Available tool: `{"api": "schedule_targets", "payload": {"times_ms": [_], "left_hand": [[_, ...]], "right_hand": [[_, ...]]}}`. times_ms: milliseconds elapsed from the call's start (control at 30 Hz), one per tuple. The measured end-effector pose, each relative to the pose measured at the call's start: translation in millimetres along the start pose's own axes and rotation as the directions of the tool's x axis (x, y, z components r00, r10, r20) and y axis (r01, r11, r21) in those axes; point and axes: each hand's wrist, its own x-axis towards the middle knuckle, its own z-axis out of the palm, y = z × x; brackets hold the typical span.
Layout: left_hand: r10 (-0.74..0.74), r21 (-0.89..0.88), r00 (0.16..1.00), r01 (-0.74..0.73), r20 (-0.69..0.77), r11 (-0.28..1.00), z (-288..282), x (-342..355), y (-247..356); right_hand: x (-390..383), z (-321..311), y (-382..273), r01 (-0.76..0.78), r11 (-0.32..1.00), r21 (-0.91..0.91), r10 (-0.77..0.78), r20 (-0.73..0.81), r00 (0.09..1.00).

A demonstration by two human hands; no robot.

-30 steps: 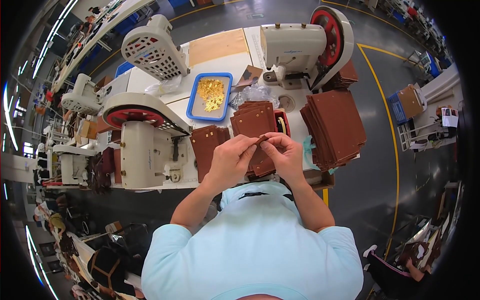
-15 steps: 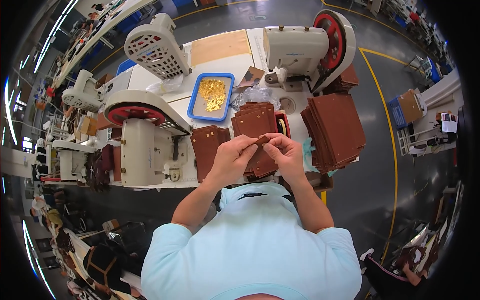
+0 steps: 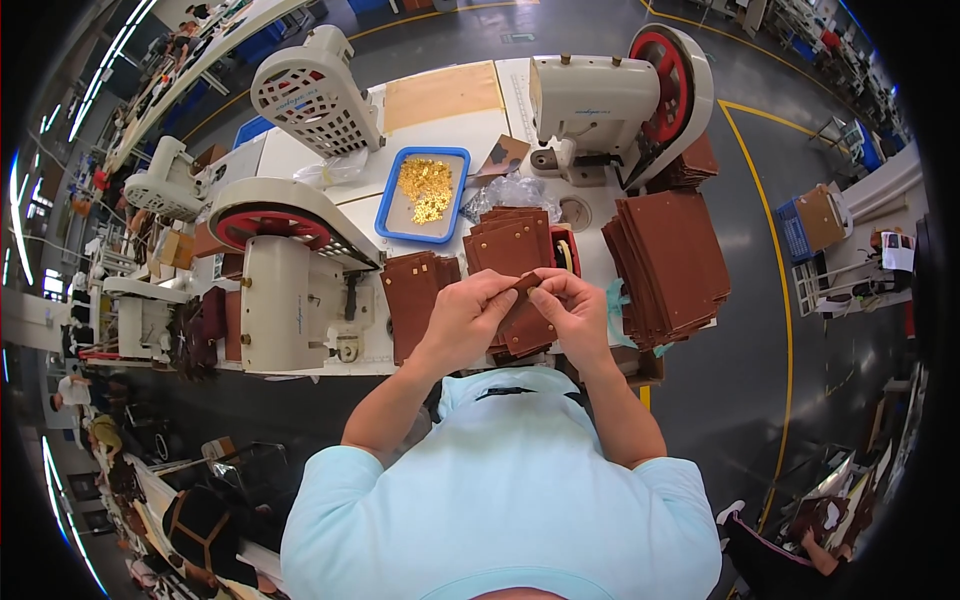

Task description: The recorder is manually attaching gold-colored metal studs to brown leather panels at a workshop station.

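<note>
Nearer us than the blue-rimmed rectangular plastic tray (image 3: 398, 215), our left hand (image 3: 464, 314) and right hand (image 3: 572, 312) pinch a thin brown leather-like piece (image 3: 525, 284), seemingly working its edge, the next move likely needing steadiness.

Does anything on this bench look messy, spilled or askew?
The right stack of brown panels is fanned unevenly, edges out of line, and crumpled clear plastic lies beyond the middle stack. Gold pieces look contained in the blue tray.
</note>
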Motion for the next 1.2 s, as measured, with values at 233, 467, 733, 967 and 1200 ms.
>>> {"api": "schedule_targets", "payload": {"times_ms": [233,467,733,967,1200], "left_hand": [[-0.01,0.057,1.0,0.008,0.027,0.998,-1.3,-0.1,2.8],[0.061,0.115,0.998,-0.06,-0.009,0.992,1.8,-0.1,3.7],[0.034,-0.018,0.999,-0.035,-0.036,0.999,1.8,-2.0,-8.7],[-0.225,-0.457,0.973,0.226,0.057,0.86,-12.7,-2.2,-26.5],[-0.355,-0.788,0.935,0.234,0.021,0.569,-30.5,-13.9,-42.2]], "right_hand": [[0.7,1.1,-0.6,0.008,1.0,0.001,-0.008,-0.015,1.0],[1.9,4.7,1.1,0.041,0.998,-0.037,-0.044,-0.066,0.997],[3.5,1.6,5.7,0.061,0.985,-0.162,-0.086,-0.151,0.985],[8.8,-29.1,8.2,-0.024,0.83,-0.557,-0.132,-0.238,0.962],[2.4,-86.6,36.2,-0.165,0.957,-0.237,0.148,-0.091,0.985]]}}
